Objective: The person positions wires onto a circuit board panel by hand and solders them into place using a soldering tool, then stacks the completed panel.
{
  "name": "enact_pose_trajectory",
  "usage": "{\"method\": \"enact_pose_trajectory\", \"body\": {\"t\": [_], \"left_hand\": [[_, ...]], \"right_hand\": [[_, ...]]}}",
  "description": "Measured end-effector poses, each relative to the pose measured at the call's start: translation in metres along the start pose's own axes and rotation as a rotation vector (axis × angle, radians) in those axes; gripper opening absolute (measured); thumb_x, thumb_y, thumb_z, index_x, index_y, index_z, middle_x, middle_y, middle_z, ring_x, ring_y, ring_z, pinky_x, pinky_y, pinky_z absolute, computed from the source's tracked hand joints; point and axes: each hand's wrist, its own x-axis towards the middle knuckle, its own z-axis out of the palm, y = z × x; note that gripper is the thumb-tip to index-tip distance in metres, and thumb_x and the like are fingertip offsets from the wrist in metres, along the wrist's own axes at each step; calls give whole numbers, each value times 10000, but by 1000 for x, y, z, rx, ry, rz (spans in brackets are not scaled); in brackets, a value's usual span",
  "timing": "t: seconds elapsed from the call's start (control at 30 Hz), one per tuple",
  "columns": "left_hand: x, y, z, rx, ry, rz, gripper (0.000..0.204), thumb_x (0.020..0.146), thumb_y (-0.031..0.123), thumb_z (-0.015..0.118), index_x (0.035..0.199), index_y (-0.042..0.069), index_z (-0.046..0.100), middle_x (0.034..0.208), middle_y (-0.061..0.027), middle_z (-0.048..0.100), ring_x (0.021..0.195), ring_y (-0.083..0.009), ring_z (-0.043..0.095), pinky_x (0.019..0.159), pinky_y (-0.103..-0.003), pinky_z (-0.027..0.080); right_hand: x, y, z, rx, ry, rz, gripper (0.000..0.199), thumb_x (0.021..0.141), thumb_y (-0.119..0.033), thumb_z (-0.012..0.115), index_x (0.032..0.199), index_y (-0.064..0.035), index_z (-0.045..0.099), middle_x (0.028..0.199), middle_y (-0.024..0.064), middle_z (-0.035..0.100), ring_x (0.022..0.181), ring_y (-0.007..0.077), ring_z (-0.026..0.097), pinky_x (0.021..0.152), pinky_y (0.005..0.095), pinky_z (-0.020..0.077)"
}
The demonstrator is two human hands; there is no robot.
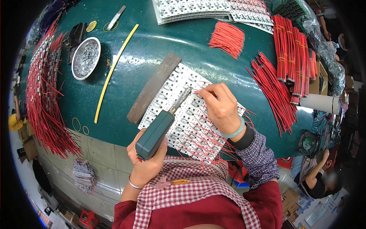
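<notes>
Clock positions from the middle of the white board panel (pixel 187 78), which lies on the green table (pixel 228 72) at centre.

Left hand (pixel 151 166): at 8 o'clock, fingers closed round the butt of a green-bodied soldering iron (pixel 155 133). Clamped on it, no slack. Metal tip (pixel 181 100) aims at 1 o'clock, ending just beside right fingertips; contact with panel too small to tell.

Right hand (pixel 221 107): at 2 o'clock, thumb and forefinger together, pinching the end of a thin red wire (pixel 196 92) over the panel.

Pose: left forearm in from 7 o'clock, silver bangle at wrist. Right forearm in from 4 o'clock, checked sleeve, pale green bangle, wrist bent, fingers toward 10–11 o'clock.

Around: wooden bar (pixel 154 87) along panel's 10 o'clock edge; yellow strip (pixel 115 72) beyond it; red wire bundle (pixel 274 93) between 2 and 3.

Writing: small yellow label (pixel 180 182) with dark lettering on checked apron (pixel 202 191), 6 o'clock.
</notes>
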Motion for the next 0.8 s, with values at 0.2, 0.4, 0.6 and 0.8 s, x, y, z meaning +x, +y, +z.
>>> {"method": "enact_pose_trajectory", "body": {"t": [0.2, 0.4, 0.6, 0.8], "left_hand": [[1, -2, 3, -18, -10, -7, 121, 762, -54, 740, 869, -41, 686, 779, -99, 634, 619, -181, 618, 562, -298, 473], [2, -2, 3, 25, -11, 44, 121, 753, -63, 742, 856, -39, 683, 758, -95, 620, 596, -189, 599, 545, -307, 458], [-1, 2, -2, 47, -11, 34, 138, 752, -70, 748, 878, -48, 698, 799, -111, 669, 641, -189, 643, 577, -296, 497], [-5, 2, -6, 58, 5, 54, 149, 765, -60, 762, 902, -63, 705, 837, -120, 701, 684, -184, 671, 613, -289, 524]], "right_hand": [[0, 0, 0, -12, -7, -7, 281, 688, 92, 642, 950, -4, 673, 883, 104, 591, 795, 258, 578, 655, 358, 512], [2, 0, -2, -18, -18, -9, 278, 693, 90, 638, 951, -8, 668, 895, 101, 592, 805, 258, 579, 654, 357, 513], [2, 0, -2, -12, -15, -10, 259, 704, 81, 640, 944, -13, 666, 894, 97, 592, 808, 256, 580, 654, 356, 512], [2, 0, -1, -14, -8, -14, 241, 707, 70, 645, 931, -14, 667, 873, 92, 586, 795, 255, 576, 649, 356, 506]]}}
